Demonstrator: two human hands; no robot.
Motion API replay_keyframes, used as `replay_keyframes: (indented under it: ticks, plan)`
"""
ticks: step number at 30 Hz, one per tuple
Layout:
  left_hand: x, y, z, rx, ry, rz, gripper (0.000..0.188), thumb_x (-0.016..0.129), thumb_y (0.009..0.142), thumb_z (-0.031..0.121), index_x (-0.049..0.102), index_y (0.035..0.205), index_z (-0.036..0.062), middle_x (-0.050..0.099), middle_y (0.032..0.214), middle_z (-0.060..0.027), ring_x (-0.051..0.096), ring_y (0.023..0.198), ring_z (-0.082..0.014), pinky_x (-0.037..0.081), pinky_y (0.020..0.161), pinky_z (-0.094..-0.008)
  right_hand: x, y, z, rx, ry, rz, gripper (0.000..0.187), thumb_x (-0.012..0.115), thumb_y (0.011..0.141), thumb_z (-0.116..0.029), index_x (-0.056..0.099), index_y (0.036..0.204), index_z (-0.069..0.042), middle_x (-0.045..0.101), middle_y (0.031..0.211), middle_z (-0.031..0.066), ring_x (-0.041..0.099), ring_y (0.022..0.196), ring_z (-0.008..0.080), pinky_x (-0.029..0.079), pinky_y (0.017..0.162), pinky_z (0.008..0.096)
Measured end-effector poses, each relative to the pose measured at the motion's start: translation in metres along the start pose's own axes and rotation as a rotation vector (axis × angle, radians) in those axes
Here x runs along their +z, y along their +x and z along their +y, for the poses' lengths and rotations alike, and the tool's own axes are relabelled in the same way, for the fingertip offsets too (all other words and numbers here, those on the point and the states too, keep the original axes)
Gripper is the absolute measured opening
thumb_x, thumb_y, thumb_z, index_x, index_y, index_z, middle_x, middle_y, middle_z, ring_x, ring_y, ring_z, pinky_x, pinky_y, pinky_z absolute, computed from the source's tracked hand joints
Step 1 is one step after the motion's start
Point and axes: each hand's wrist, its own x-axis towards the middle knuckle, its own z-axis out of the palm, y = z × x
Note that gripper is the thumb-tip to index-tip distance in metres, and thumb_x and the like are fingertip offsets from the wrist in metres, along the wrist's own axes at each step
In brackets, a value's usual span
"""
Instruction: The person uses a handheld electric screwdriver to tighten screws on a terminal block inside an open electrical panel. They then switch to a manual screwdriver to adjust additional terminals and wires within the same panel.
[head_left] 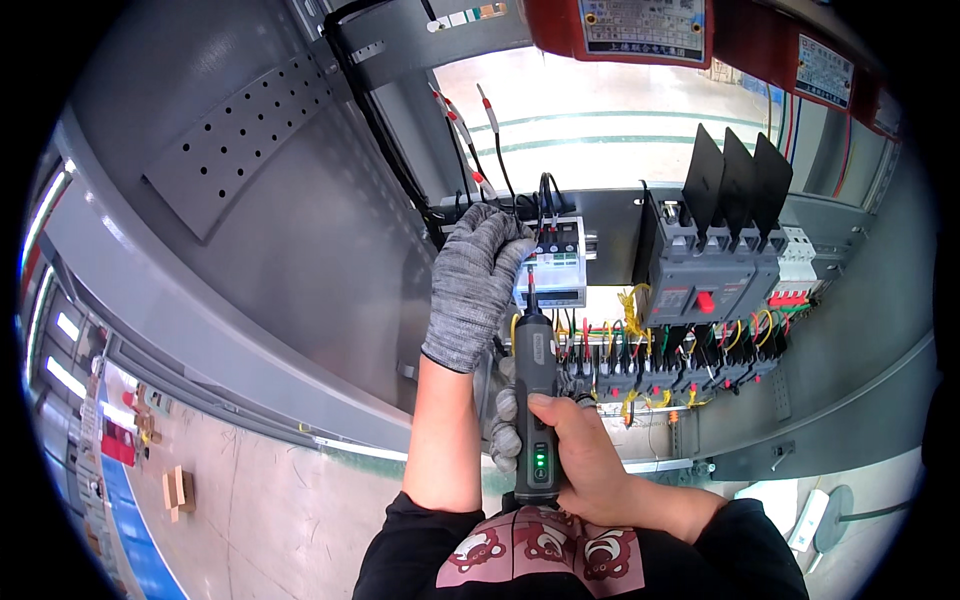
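My right hand (590, 450) is wrapped round a dark grey cordless screwdriver (537, 400) with green lights, its bare thumb on the body. Grey glove fabric (504, 425) shows along the tool's left side. The screwdriver's bit reaches up to the front of a small white and grey terminal device (560, 270) on the cabinet rail. My left hand (472, 280), in a grey knit glove, is closed at the device's upper left corner; what its fingertips pinch is hidden. Black wires (503, 165) with red and white end sleeves rise just above it.
Right of the device stands a large grey circuit breaker (705, 285) with a red toggle and tall black barrier plates (738, 185). Below runs a row of small breakers (680, 375) with coloured wires. A perforated grey panel (245, 140) is at left. Red transformers (640, 35) hang overhead.
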Motion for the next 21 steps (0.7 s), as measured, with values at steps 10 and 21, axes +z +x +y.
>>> replay_keyframes:
  ticks: [10, 21]
  plan:
    - [0.001, -0.001, 0.002, -0.008, -0.041, 0.005, 0.012, 0.065, 0.08, 0.007, 0.066, 0.089, -0.0006, 0.06, 0.085, -0.0117, 0.059, 0.08, -0.0221, 0.048, 0.074, -0.032, -0.008, -0.009, -0.004, -0.741, -0.776, -0.084, 0.026, 0.06, 0.089, -0.019, 0.054, 0.1, 0.004, 0.061, 0.078, 0.0051, 0.061, 0.064, 0.0134, 0.048, 0.059, 0.0267]
    - [-0.006, -0.013, 0.009, -0.137, -0.441, 0.192, 0.019, 0.066, 0.081, 0.001, 0.064, 0.1, 0.0031, 0.059, 0.085, -0.0038, 0.056, 0.075, -0.0097, 0.047, 0.072, -0.0233, -0.022, -0.017, 0.016, -0.134, -0.109, 0.045, 0.027, 0.054, 0.093, -0.022, 0.059, 0.101, 0.003, 0.065, 0.084, 0.0092, 0.064, 0.072, 0.0154, 0.053, 0.064, 0.03]
